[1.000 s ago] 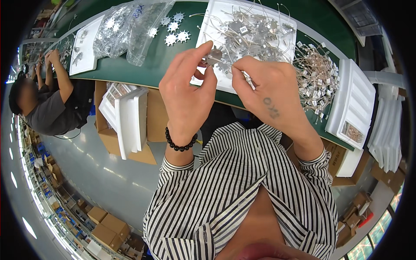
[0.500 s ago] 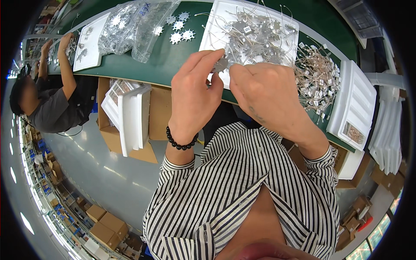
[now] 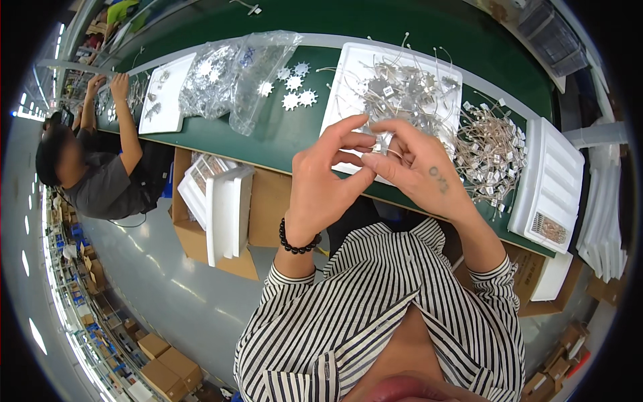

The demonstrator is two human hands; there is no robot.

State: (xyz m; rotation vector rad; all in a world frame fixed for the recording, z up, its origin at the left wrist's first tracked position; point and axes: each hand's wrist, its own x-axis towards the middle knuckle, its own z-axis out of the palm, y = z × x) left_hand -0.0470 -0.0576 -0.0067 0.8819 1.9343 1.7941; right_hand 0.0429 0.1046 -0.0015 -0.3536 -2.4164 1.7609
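My left hand [image 3: 328, 179] and my right hand [image 3: 429, 175] meet just in front of a white foam tray [image 3: 345, 77], with fingers curled and thumbs close together. Pinched between them is a small wired part [image 3: 382, 143], pale and shiny, with a thin wire looping by my right fingers. Its full shape is hidden by the fingers. Heaped in the tray are grey metal plates with white-tagged wires [image 3: 402, 90]. To the tray's right lies a pile of loose wires with white connectors [image 3: 492, 157]. Several silver star-shaped plates [image 3: 293, 84] rest on the green table left of the tray.
Clear plastic bags [image 3: 221, 77] of metal plates and another white tray [image 3: 167, 87] lie further left, near a co-worker [image 3: 100, 174]. White foam trays [image 3: 218, 221] stand in a cardboard box [image 3: 268, 201] below the table edge. More foam trays [image 3: 552, 174] are stacked right.
My view has shifted, so the table sits lower in the picture. My right hand has turned from a closed fist to curled fingers and thumb meeting my left. The silver plate at my left fingertips is now mostly hidden.
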